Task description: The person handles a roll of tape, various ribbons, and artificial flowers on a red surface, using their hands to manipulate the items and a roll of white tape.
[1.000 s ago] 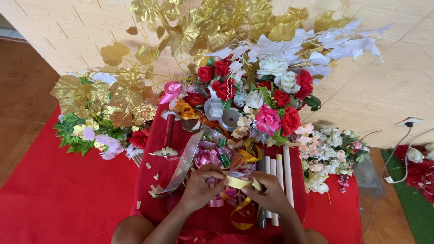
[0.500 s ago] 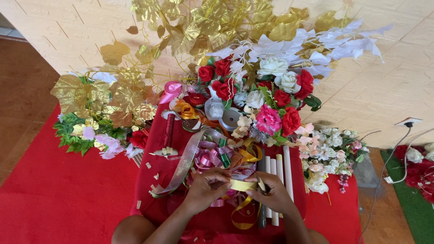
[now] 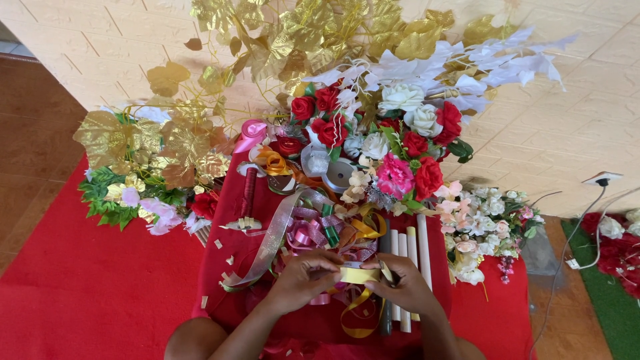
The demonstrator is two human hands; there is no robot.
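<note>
My left hand (image 3: 308, 281) and my right hand (image 3: 405, 288) meet over my lap, both pinching a short loop of yellow-gold ribbon (image 3: 359, 274). The ribbon's loose tail (image 3: 355, 319) curls down between my wrists. Just beyond my fingers lies a heap of ribbons and bows (image 3: 328, 230) in pink, gold, green and silver on a red cloth (image 3: 237, 267). A long silver ribbon (image 3: 267, 248) trails off to the left of my left hand.
White rods (image 3: 412, 245) lie by my right hand. Red, white and pink artificial flowers (image 3: 393, 140) and gold leaves (image 3: 313, 37) pile against the wall. Ribbon spools (image 3: 337, 175), gold foliage (image 3: 153, 143), a red carpet (image 3: 80, 293) and a cable with socket (image 3: 600, 181) surround me.
My hands have closed in on the yellow ribbon and drawn it into a tighter loop between the fingertips. Everything else is unmoved.
</note>
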